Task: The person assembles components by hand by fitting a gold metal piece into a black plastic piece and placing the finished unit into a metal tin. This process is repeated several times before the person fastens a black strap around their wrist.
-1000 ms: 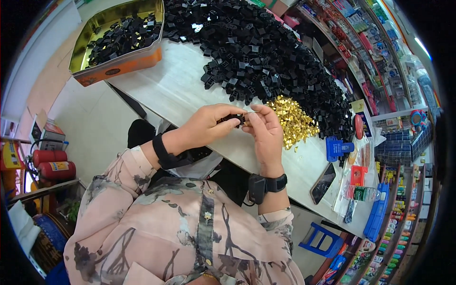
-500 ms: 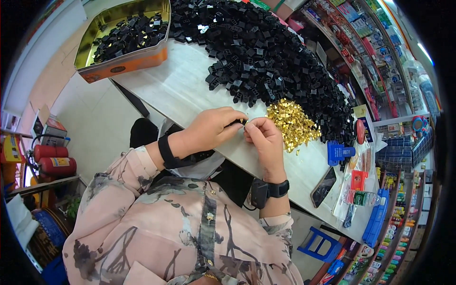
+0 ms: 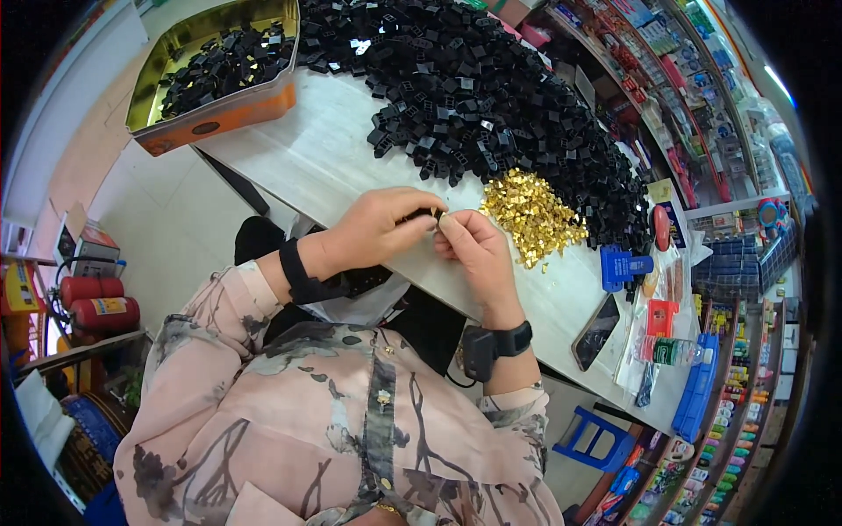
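My left hand (image 3: 379,225) pinches a small black plastic piece (image 3: 438,213) between thumb and fingertips, above the near edge of the white table (image 3: 329,145). A glint of gold shows at the piece. Against its other end press the thumb and forefinger of my right hand (image 3: 478,250); whether a tiny gold part sits between them is hidden. Just beyond my right hand lies a heap of small gold metal pieces (image 3: 533,217). A large pile of black plastic pieces (image 3: 474,96) spreads behind it.
At the far left stands a tin box (image 3: 206,130) with black and gold pieces in it. On the right lie a phone (image 3: 596,333), a blue plastic object (image 3: 624,267), a red card-like thing (image 3: 662,317) and a plastic bottle (image 3: 671,351). A blue stool (image 3: 596,443) stands below.
Both hands stay together at the black piece, with the fingertips slightly shifted around it. The whole view has moved a little, so things sit further left.
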{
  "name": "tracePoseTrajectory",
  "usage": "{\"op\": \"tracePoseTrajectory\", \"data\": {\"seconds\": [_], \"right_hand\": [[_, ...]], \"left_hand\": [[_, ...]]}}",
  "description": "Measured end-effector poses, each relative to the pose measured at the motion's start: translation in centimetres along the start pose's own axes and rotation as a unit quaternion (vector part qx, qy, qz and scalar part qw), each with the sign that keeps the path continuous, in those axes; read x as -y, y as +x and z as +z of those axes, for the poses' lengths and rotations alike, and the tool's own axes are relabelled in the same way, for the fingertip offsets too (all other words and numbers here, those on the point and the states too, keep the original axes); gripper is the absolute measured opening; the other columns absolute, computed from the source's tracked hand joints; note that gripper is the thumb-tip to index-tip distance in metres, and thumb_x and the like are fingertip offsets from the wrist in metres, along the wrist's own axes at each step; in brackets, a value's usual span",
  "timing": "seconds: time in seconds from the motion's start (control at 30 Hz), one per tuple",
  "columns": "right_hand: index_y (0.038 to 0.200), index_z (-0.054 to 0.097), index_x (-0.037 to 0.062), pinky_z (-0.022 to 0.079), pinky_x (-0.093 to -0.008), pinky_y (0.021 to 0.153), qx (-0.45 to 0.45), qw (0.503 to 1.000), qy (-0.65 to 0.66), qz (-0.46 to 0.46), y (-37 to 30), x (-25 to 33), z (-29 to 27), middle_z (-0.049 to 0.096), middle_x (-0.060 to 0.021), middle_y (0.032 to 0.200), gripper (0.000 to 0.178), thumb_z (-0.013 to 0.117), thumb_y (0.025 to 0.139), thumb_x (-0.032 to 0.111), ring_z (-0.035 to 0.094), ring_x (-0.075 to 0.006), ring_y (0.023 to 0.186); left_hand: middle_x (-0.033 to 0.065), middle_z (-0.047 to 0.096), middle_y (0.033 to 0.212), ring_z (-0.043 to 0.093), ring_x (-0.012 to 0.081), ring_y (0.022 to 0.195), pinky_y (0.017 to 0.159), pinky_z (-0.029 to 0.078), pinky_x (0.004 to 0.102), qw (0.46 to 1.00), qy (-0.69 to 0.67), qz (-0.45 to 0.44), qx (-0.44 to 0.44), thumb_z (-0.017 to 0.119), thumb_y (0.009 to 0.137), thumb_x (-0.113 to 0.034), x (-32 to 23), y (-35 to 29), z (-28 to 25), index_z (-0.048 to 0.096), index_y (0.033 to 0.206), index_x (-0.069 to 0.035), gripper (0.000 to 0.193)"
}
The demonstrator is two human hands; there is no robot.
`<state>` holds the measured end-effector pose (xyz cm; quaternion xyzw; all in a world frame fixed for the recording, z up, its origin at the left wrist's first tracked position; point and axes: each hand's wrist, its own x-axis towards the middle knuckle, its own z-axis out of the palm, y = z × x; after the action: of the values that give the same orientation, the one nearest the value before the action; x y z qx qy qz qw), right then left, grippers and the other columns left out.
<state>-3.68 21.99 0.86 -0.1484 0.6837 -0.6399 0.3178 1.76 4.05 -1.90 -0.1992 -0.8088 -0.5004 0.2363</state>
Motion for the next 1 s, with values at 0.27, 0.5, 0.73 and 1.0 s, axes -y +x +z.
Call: {"op": "tracePoseTrajectory", "data": {"seconds": [0.27,0.5,0.73,1.0], "right_hand": [[0.099,0.059,0.0036,0.046,-0.0215,0.066,-0.06,0.998,-0.037,-0.004,0.0,0.4,-2.2,0.06,0.0,0.082,0.02,0.058,0.088,0.021,0.056,-0.0073,0.073],[0.095,0.061,0.0016,0.047,-0.0262,0.062,-0.214,0.819,-0.506,-0.166,0.1,0.2,-2.5,0.06,-0.0061,0.08,0.021,0.063,0.081,0.017,0.059,-0.0145,0.068],[0.09,0.062,0.0025,0.046,-0.0262,0.061,-0.222,0.822,-0.485,-0.198,0.1,-0.8,-3.1,0.06,-0.007,0.077,0.015,0.063,0.08,0.014,0.058,-0.0148,0.064],[0.086,0.059,0.0009,0.044,-0.022,0.06,-0.236,0.891,-0.352,-0.162,0.7,-0.6,-2.7,0.061,-0.0051,0.076,0.011,0.06,0.083,0.011,0.055,-0.0081,0.066]], "left_hand": [[0.0025,0.063,0.084,0.05,0.0029,0.061,0.053,0.043,0.0185,0.929,-0.264,-0.258,0.032,0.052,0.089,-0.011,-0.2,0.3,-0.5,0.058,0.109,-0.002,0.023],[0.0025,0.063,0.081,0.049,0.0033,0.057,0.051,0.041,0.018,0.899,-0.315,-0.302,0.034,0.052,0.089,-0.012,-0.2,0.7,-1.1,0.058,0.108,-0.003,0.022],[0.0012,0.061,0.078,0.05,0.0035,0.059,0.054,0.043,0.0194,0.825,-0.356,-0.349,0.266,0.053,0.088,-0.013,-3.1,-1.7,-3.8,0.057,0.108,-0.004,0.022],[0.0108,0.064,0.085,0.061,0.0211,0.067,0.06,0.046,0.0299,0.977,0.141,0.064,0.145,0.054,0.087,-0.019,1.1,-6.6,-3.6,0.056,0.106,-0.001,0.027]]}}
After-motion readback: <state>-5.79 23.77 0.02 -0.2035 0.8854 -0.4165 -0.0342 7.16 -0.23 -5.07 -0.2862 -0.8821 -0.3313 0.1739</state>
